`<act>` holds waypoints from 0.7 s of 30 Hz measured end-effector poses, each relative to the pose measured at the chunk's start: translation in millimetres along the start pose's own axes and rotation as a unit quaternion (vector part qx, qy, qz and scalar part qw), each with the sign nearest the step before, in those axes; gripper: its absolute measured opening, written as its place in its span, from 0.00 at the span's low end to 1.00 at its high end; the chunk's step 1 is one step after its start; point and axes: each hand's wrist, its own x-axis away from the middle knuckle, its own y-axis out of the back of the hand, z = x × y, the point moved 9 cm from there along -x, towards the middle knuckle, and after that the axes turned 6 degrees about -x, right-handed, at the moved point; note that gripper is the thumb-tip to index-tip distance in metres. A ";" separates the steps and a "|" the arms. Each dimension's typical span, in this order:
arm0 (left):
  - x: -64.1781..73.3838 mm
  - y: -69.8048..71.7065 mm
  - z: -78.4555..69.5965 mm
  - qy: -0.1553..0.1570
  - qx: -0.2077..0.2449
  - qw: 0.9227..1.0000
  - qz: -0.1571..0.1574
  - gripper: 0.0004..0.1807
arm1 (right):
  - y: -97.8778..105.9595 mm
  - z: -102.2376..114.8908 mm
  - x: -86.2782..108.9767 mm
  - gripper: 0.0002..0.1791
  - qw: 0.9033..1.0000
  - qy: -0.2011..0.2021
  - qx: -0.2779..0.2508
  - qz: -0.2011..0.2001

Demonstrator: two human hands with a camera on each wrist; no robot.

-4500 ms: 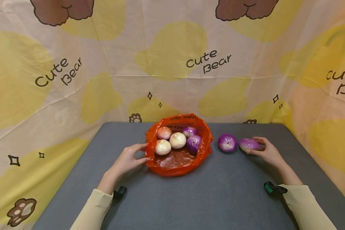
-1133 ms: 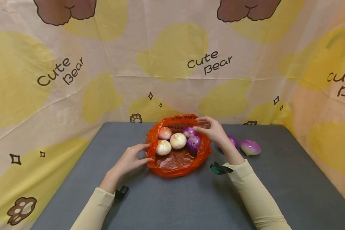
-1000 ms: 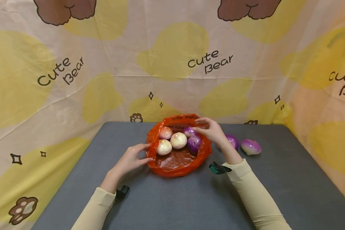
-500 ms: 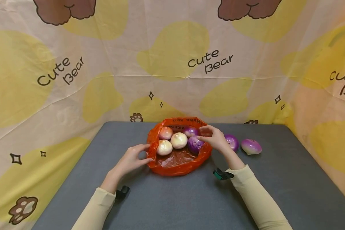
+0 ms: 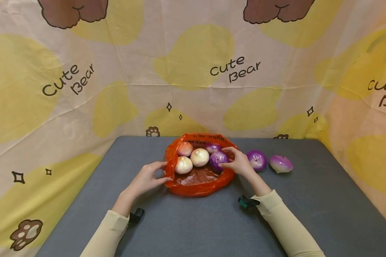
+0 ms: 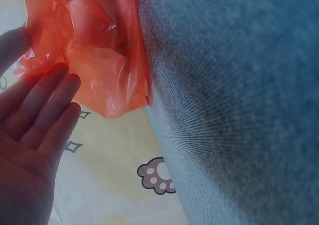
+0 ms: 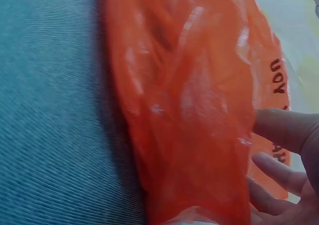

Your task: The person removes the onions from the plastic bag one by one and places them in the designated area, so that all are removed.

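A red plastic bag (image 5: 196,190) stands open on the table, its rim rolled wide. Inside it are a pale orange onion (image 5: 184,148), white onions (image 5: 199,157) and two purple onions, one at the back (image 5: 212,146). My right hand (image 5: 239,162) reaches over the bag's right side, thumb and fingers about the nearer purple onion (image 5: 216,162); the bag wall partly hides these fingers in the right wrist view. At the left side of the bag, my left hand (image 5: 146,178) touches the plastic with thumb and fingertips, its fingers nearly straight in the left wrist view.
Two more purple onions lie on the table to the right of the bag, one round onion (image 5: 256,160) near my right wrist and a flatter onion (image 5: 281,164) beyond it. Behind the grey table (image 5: 196,228) hangs a printed cloth (image 5: 193,64).
From the purple onion at the far right, my right hand came to the bag's back right rim, then slid down and forward to the purple onion inside. The left hand stays put.
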 end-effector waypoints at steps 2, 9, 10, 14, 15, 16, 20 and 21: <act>0.3 -0.4 0.3 0.002 0.000 1.000 0.002 0.28 | -3.2 -0.9 0.5 0.34 1.000 0.003 0.005 0.005; 1.9 1.1 -0.3 0.002 -0.004 1.000 -0.004 0.28 | -9.6 -0.9 0.5 0.38 0.999 0.025 0.046 0.016; 2.1 1.5 -0.4 0.002 -0.004 1.000 -0.006 0.28 | -10.5 -0.8 0.2 0.38 0.998 0.027 0.058 0.017; 2.7 2.2 -1.2 -0.004 -0.006 1.000 -0.014 0.28 | -14.2 0.3 -0.2 0.40 0.994 0.037 0.099 0.027; 2.9 2.2 -1.1 -0.003 -0.006 1.000 -0.014 0.28 | -15.1 0.8 -0.1 0.41 0.994 0.038 0.103 0.029; 2.9 1.9 -0.9 -0.002 -0.005 1.000 -0.013 0.28 | -15.8 1.1 0.1 0.41 0.993 0.038 0.105 0.030; 3.3 1.6 -0.2 -0.001 0.000 1.000 -0.010 0.28 | -17.3 2.6 1.6 0.43 0.993 0.041 0.107 0.034; 3.3 1.4 0.1 -0.001 0.001 1.000 -0.008 0.28 | -17.5 2.8 2.0 0.43 0.993 0.041 0.107 0.035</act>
